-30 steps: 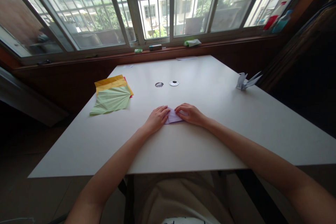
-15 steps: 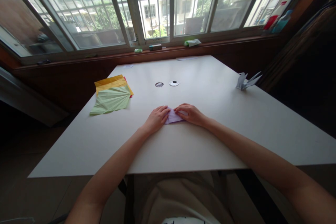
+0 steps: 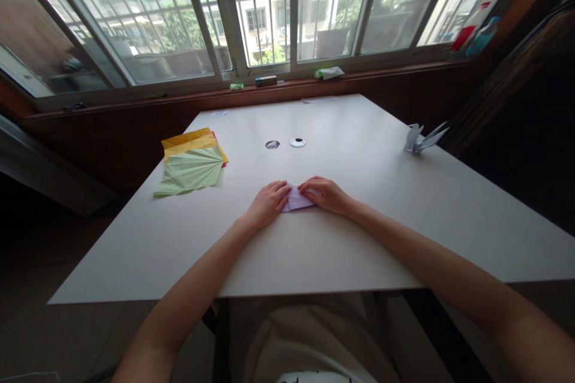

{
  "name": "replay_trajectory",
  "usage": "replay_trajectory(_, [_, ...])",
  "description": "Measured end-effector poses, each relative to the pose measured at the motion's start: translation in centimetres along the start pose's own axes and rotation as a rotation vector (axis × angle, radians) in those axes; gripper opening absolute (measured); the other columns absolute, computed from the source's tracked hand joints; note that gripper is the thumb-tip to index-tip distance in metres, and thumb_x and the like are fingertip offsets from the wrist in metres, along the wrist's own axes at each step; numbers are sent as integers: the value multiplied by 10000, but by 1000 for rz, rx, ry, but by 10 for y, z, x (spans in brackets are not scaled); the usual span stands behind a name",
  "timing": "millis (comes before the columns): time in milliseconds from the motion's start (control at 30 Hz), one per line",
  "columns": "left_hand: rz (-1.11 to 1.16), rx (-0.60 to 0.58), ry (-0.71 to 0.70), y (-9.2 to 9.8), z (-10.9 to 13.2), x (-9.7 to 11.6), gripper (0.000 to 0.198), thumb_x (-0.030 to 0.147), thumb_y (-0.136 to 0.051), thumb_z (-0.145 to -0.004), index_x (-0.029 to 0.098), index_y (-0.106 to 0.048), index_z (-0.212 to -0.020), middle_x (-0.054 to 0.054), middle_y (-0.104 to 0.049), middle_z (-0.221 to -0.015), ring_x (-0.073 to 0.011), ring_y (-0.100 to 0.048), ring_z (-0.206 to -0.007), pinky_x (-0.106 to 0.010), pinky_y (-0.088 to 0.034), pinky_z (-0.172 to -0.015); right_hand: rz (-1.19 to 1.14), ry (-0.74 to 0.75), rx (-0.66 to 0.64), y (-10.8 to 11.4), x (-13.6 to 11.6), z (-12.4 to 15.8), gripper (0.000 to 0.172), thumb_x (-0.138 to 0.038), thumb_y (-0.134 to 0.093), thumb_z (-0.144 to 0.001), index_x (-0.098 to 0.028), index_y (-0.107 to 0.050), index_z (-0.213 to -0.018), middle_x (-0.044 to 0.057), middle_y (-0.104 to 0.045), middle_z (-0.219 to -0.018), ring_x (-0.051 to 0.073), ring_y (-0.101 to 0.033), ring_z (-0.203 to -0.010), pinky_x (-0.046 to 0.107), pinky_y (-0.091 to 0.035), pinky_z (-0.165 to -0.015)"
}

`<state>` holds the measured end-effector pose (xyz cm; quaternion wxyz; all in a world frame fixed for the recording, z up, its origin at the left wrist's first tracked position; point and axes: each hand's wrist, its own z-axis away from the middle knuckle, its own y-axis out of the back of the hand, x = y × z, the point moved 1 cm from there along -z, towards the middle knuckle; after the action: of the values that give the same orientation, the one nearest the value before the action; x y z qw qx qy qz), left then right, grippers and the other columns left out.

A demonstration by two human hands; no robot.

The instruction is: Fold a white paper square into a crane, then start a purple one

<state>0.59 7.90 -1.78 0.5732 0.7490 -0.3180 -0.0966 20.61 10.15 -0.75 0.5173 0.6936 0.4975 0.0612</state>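
Observation:
A small folded sheet of purple paper lies on the white table in front of me, creases showing on its face. My left hand covers its left end, fingers pressed down on the edge. On the upper right part, my right hand pinches the paper between thumb and fingers. The parts of the sheet under both hands are hidden.
Creased green paper overlaps yellow paper at the left, with a red edge beneath. A folded grey paper figure stands near the right edge. Two round holes pierce the white table. Small packets lie on the windowsill.

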Motion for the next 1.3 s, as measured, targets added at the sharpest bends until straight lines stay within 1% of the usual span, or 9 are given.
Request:
replay_trajectory(533, [-7,-2,-3,0,0,-1,341,297,-345,-894,205,-507,-1180,-62,-496,-1273,-179,-441,-1182,-351,-354,-1015,-7,58,-4,-1,2,1,166,-178,-519,-779,-218,-644,-882,35,-672,-942,171,-589,-921,330,-483,-840])
replay_trajectory(733, [-10,-29,21,4,2,5,464,466,-429,-836,204,-480,-1216,-74,-465,-1309,-210,-400,-1222,-376,-325,-1035,-15,105,-32,-4,5,0,197,-164,-511,-787,-221,-639,-925,31,-665,-991,170,-575,-959,340,-468,-879])
replay_trajectory(833, [-12,-40,28,4,2,6,522,503,-457,-808,200,-466,-1233,-77,-453,-1322,-221,-385,-1232,-381,-319,-1037,-28,103,-22,-4,5,0,207,-151,-502,-787,-217,-642,-926,37,-662,-1000,163,-577,-967,327,-469,-882])
replay_trajectory(900, [-18,-44,37,3,2,6,517,490,-470,-807,196,-469,-1232,-81,-447,-1329,-228,-377,-1238,-392,-315,-1037,-32,85,-12,-3,4,0,202,-158,-508,-783,-221,-645,-918,40,-663,-989,163,-586,-955,325,-476,-872])
replay_trajectory(1000, [-47,-22,48,2,0,3,395,386,-443,-850,207,-501,-1197,-69,-456,-1325,-226,-372,-1240,-415,-311,-1030,-30,51,7,-2,4,1,189,-172,-521,-773,-225,-653,-898,45,-664,-968,167,-599,-935,325,-485,-857])
replay_trajectory(1067, [-53,7,47,3,-1,1,323,298,-398,-878,213,-533,-1159,-50,-498,-1289,-205,-404,-1217,-397,-327,-1018,-31,35,22,-2,3,1,182,-170,-529,-761,-222,-659,-878,48,-666,-953,168,-606,-917,321,-490,-848])
replay_trajectory(1133, [-32,21,43,3,-2,-1,313,258,-368,-888,211,-549,-1139,-35,-540,-1245,-181,-443,-1184,-357,-344,-1010,-31,26,27,-2,3,0,176,-167,-535,-753,-218,-660,-867,48,-669,-937,168,-612,-899,318,-493,-840])
replay_trajectory(1200, [-7,5,37,2,-1,-2,328,274,-365,-888,205,-538,-1159,-35,-544,-1242,-172,-449,-1183,-339,-341,-1016,-31,22,21,-2,3,0,171,-173,-535,-756,-218,-657,-867,46,-672,-925,167,-614,-888,320,-495,-836])
replay_trajectory(1300, [-7,-46,38,0,1,-1,414,369,-385,-874,192,-470,-1238,-58,-465,-1324,-203,-370,-1255,-383,-304,-1041,-30,31,3,-2,5,0,171,-188,-545,-757,-220,-646,-891,47,-669,-952,171,-608,-913,330,-490,-847])
